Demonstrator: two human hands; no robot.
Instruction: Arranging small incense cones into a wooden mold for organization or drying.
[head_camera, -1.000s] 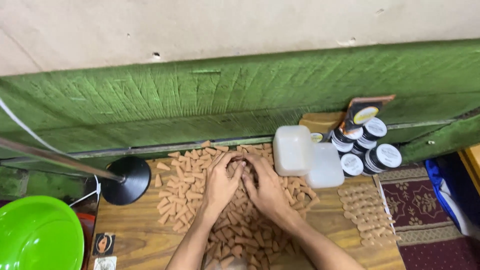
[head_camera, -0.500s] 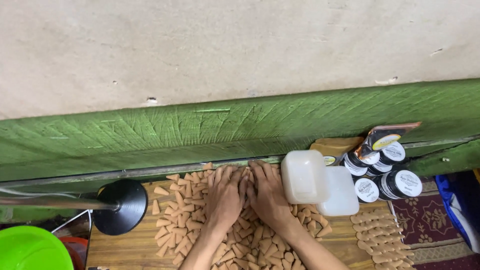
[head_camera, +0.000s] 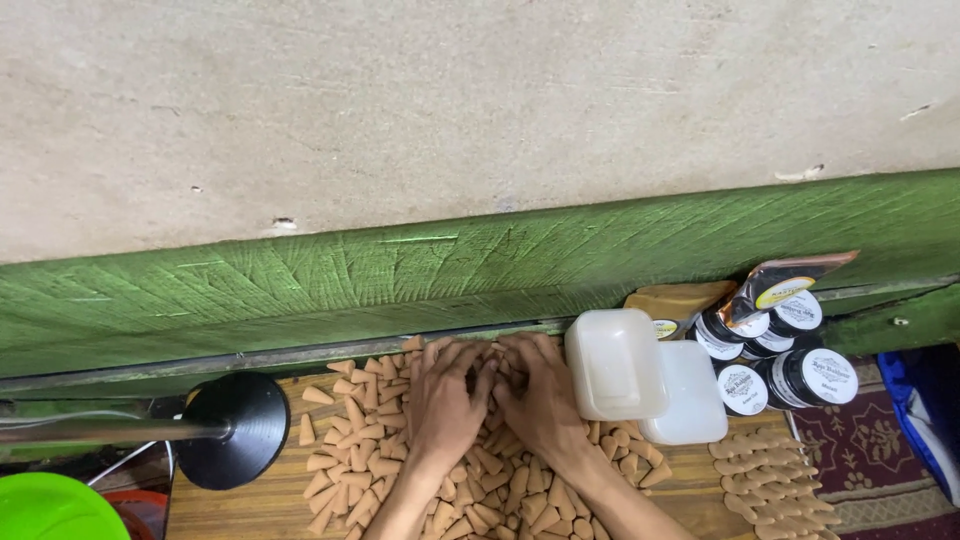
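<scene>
A heap of small tan cones lies spread on a wooden board. My left hand and my right hand rest side by side on the far part of the heap, fingers curled down into the cones and touching each other near the green wall. Whether the fingers hold any cones is hidden. Just right of my right hand stands a white plastic box with a second white box beside it.
Several black jars with white lids and foil pouches stand at the right. Shaped tan pieces lie in rows below them. A black round stand base is at the left, a green bowl at the bottom left. A green wall band runs behind.
The view has tilted up, showing more wall. Both hands have slid farther along the heap toward the wall and stay pressed together on the cones.
</scene>
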